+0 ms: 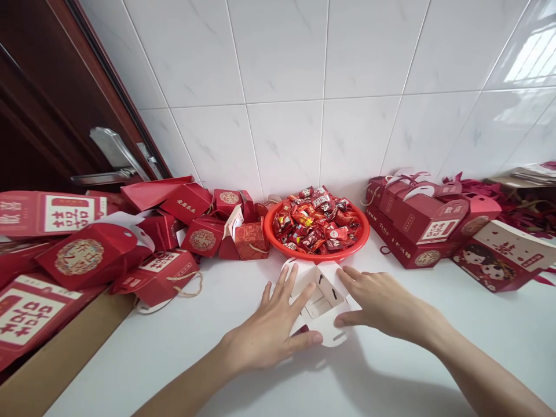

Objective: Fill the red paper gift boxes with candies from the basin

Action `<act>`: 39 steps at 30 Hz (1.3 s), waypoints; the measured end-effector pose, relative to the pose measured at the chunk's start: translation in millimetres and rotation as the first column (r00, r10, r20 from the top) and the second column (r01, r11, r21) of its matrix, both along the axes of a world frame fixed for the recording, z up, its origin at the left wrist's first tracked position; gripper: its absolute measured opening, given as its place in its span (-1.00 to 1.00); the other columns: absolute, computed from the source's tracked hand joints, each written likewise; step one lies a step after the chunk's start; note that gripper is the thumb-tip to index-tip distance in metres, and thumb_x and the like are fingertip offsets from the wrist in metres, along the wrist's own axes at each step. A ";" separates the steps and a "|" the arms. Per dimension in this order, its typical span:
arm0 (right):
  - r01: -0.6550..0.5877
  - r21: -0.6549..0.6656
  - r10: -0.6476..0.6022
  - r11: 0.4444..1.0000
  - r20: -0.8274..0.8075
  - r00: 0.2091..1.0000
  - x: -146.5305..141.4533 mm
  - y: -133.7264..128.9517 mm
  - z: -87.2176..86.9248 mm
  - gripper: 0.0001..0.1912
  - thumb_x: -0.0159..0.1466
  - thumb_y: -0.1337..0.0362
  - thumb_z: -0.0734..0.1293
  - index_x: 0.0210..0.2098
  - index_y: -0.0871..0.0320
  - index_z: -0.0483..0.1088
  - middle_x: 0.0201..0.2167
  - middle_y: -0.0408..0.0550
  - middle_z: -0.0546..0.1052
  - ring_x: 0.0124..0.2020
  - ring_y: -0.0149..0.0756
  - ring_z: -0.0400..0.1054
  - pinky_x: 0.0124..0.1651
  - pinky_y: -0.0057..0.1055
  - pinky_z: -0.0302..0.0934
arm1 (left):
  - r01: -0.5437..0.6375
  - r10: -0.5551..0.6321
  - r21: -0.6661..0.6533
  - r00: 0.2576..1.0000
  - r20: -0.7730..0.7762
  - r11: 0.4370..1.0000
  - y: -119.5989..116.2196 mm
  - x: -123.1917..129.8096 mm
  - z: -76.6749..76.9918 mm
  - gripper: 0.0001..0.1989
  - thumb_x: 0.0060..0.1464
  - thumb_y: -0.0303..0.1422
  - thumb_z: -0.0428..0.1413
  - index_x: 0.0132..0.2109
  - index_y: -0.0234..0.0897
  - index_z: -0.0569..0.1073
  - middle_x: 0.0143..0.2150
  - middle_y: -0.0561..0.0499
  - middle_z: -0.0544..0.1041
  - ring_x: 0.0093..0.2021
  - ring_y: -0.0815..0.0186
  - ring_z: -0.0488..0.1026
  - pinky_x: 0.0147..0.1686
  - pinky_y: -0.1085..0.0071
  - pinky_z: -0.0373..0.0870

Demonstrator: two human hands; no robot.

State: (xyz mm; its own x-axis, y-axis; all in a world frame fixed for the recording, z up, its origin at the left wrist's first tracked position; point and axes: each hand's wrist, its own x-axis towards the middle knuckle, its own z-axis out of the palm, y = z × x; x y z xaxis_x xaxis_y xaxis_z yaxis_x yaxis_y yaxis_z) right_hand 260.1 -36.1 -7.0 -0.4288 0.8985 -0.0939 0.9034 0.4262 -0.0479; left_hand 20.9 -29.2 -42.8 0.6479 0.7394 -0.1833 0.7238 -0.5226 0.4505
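An unlidded paper box (322,301), white inside with its flaps spread outward, stands on the pale table just in front of a red basin of wrapped candies. My left hand (278,324) lies over the box's left and near flaps, fingers spread. On the right side, my right hand (373,304) touches the flaps, its thumb apart from the other fingers. Neither hand is closed round the box. No candy shows inside it. The red basin (268,234) is heaped with candies (321,223) in red wrappers.
Many red gift boxes (82,255) are piled at the left beside a cardboard edge (73,353). More red boxes (428,220) stand at the right, with dark red ribbons (478,188) behind. A tiled wall (282,139) and a door handle (108,168) are at the back.
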 end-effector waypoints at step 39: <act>0.212 0.047 -0.007 0.976 -0.969 0.246 10.6 163.5 -42.6 -0.80 0.09 0.14 0.37 -0.41 0.15 0.50 -0.44 -0.06 0.60 -0.40 -0.24 0.44 -0.30 -0.34 0.29 | -0.189 0.211 0.198 0.973 -0.096 0.962 176.2 39.2 16.3 -0.17 -0.07 -0.28 0.25 0.37 -0.13 0.25 0.24 -0.15 0.49 0.22 -0.01 0.43 0.07 0.32 0.41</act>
State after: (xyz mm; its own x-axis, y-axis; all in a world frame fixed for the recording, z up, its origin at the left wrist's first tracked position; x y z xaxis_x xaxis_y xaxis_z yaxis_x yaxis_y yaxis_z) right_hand 270.7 127.4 -49.6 -0.0032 0.9004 0.4351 0.2671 0.4201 -0.8673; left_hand 60.1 147.0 -26.5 0.4661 0.8796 -0.0952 0.8633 -0.4286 0.2665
